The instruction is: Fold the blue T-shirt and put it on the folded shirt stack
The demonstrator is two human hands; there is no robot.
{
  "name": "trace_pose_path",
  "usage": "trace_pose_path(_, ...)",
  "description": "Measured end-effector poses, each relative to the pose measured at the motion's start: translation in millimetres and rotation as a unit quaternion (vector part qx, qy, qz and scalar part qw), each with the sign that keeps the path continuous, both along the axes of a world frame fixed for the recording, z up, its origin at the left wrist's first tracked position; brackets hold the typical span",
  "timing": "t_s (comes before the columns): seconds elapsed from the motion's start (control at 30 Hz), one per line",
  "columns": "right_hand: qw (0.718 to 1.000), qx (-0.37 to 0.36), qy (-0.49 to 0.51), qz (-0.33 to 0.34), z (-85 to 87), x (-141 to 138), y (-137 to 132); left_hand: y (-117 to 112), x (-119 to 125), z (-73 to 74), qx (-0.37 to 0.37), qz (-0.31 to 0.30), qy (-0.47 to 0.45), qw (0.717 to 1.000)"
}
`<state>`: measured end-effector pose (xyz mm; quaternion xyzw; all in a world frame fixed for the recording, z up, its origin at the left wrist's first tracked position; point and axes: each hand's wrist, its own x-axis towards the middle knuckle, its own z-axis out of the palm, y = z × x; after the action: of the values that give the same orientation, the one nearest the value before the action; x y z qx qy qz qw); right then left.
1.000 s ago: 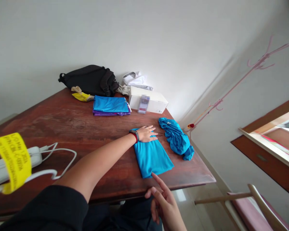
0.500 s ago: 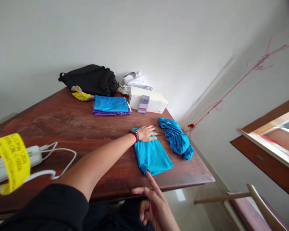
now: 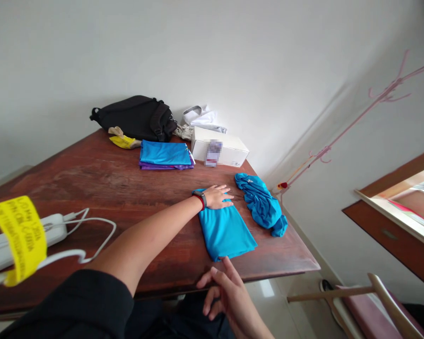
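Left hand (image 3: 215,197) pressing flat, fingers spread, on the end of a folded blue cloth (image 3: 225,233) lying on the wooden desk (image 3: 92,188). Right hand (image 3: 226,294) hanging loosely open just past the desk edge, near the cloth's lower corner, holding nothing. Crumpled blue cloth (image 3: 261,205) lying just beside; folded blue and purple clothes (image 3: 164,154) sitting farther off, near a white box (image 3: 219,147).

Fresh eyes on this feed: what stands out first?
The bright blue cloth on the reddish-brown wooden table, under the left hand, catches the eye first, with a crumpled blue garment to its right. A yellow printed tag looms in the lower-left foreground.
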<state>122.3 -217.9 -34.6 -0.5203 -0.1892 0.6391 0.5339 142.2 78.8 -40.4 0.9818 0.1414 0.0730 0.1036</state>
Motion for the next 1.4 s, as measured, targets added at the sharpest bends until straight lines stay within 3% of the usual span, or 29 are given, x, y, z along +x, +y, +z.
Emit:
trace_pose_path(0.37,0.998,0.007,-0.026,0.060,-21.9,2,-23,-1,0,0.7,0.000,0.003,0.002,1.000)
trace_pose_path(0.57,1.000,-0.003,-0.001,0.026,-12.1,8,-20,-2,0,2.3,0.002,0.001,0.006,1.000)
trace_pose_path(0.7,0.997,-0.010,0.003,0.071,-14.7,9,-17,-2,-1,3.5,0.002,-0.003,0.013,1.000)
trace_pose_path(0.93,0.984,0.014,-0.155,0.090,-38.4,17,-31,-3,-2,7.0,-0.002,-0.016,0.020,1.000)
trace_pose_path(1.0,0.966,0.033,-0.248,0.062,-33.0,22,-34,-3,-2,6.5,-0.005,-0.017,0.017,1.000)
trace_pose_path(1.07,0.930,0.068,-0.361,0.018,-21.4,29,-33,-3,-2,5.3,-0.007,-0.015,0.015,1.000)
trace_pose_path(1.17,0.834,0.148,-0.531,-0.037,-0.5,48,-23,-3,-2,3.6,-0.009,-0.014,0.012,1.000)
trace_pose_path(1.27,0.747,0.204,-0.631,-0.049,11.5,78,1,-4,-3,3.8,-0.008,-0.010,0.011,1.000)
trace_pose_path(1.33,0.721,0.168,-0.670,-0.050,11.3,101,19,-5,-4,4.8,-0.007,-0.007,0.011,1.000)
trace_pose_path(1.4,0.714,0.101,-0.691,-0.053,6.8,122,34,-5,-5,5.7,-0.007,-0.005,0.010,1.000)
